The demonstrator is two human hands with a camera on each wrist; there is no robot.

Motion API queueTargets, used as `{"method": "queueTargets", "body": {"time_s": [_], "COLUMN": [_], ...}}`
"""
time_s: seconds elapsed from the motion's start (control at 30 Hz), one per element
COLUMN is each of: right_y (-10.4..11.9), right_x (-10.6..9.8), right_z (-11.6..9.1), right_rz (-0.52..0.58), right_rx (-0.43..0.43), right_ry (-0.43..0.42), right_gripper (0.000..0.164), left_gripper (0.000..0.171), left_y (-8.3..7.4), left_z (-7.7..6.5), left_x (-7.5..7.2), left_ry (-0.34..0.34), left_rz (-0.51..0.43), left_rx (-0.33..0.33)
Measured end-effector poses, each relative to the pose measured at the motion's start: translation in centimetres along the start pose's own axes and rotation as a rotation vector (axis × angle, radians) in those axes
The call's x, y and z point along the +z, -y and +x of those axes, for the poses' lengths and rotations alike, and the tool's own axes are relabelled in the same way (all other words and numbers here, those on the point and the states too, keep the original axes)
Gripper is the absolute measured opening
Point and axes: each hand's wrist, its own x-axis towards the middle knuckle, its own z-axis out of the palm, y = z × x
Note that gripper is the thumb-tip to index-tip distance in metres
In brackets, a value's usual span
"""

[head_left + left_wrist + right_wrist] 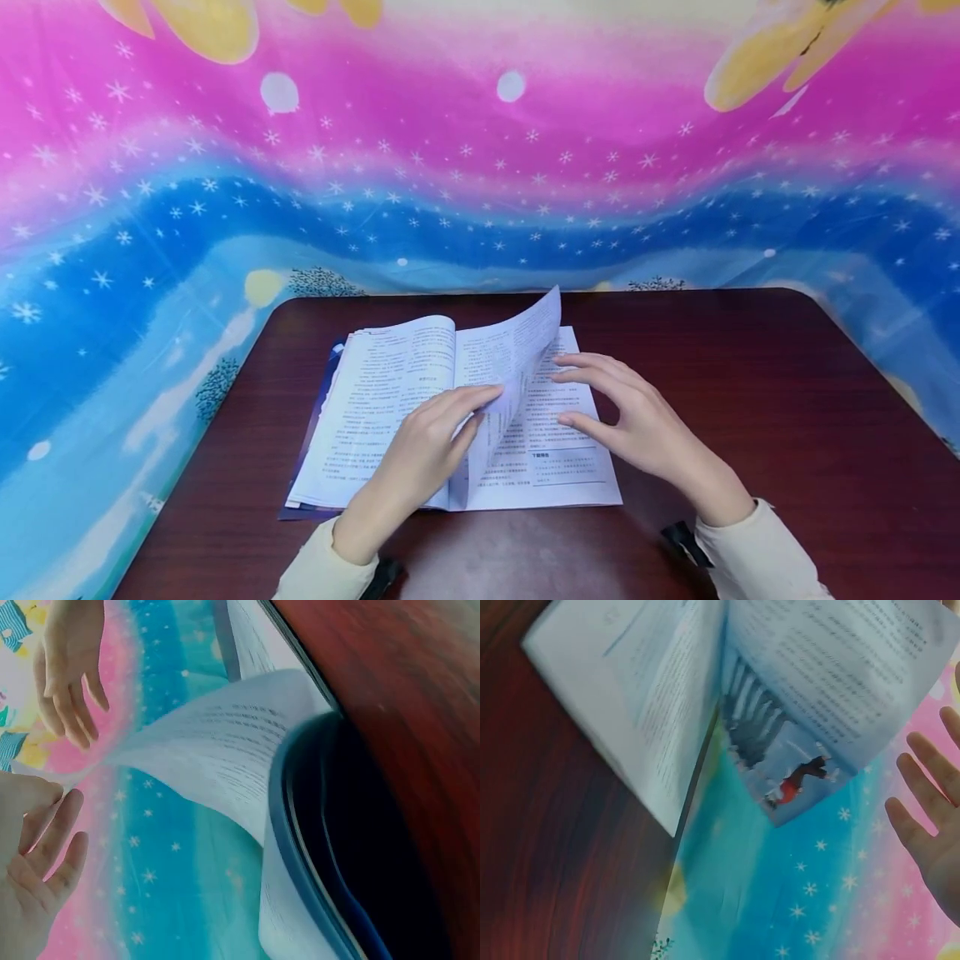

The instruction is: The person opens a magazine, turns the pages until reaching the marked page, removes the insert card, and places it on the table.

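Observation:
An open magazine (375,400) lies on the table, with one page (536,342) raised and curving up from the right side. My left hand (427,442) pinches this raised page between thumb and fingers; the left wrist view shows the page (217,742) running up to that hand (37,862). To the right of the page, my right hand (630,408) is held over the right-hand pages, fingers spread and holding nothing. A printed picture of a figure in red shows on the lifted page (840,682) in the right wrist view, with the right hand (934,817) apart from it.
Under everything is a dark reddish-brown table (750,375) with rounded far corners. A colourful cloth (480,167) with snowflakes hangs behind and around it. Dark straps (686,543) show at both cuffs.

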Motion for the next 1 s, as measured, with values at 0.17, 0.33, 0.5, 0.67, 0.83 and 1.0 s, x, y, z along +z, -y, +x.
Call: {"method": "queueTargets", "body": {"time_s": [0.17,0.33,0.5,0.67,0.83,1.0], "right_y": [-0.3,-1.0,-1.9,-2.6,-3.0,-3.4], "right_x": [-0.3,-0.5,-0.6,-0.9,-0.8,-0.4], "right_z": [-0.8,-1.8,-3.0,-3.9,-4.6,-4.7], "right_rz": [-0.045,-0.088,-0.091,-0.103,-0.115,-0.119], "right_rx": [0.002,0.014,0.043,0.074,0.091,0.087], "right_ry": [0.033,0.046,0.065,0.094,0.135,0.191], "right_gripper": [0.048,0.044,0.042,0.042,0.041,0.039], "left_gripper": [0.051,0.058,0.07,0.078,0.077,0.078], "left_y": [1.1,2.4,3.1,3.6,3.9,4.3], "left_z": [-1.0,-2.4,-4.0,-5.3,-6.6,-8.0], "left_x": [-0.9,-2.2,-3.4,-4.6,-5.9,-7.2], "left_ry": [-0.058,-0.088,-0.072,-0.017,0.019,0.038], "left_rz": [0.027,0.088,0.158,0.175,0.175,0.199], "left_rx": [-0.007,-0.084,-0.206,-0.35,-0.439,-0.457]}}
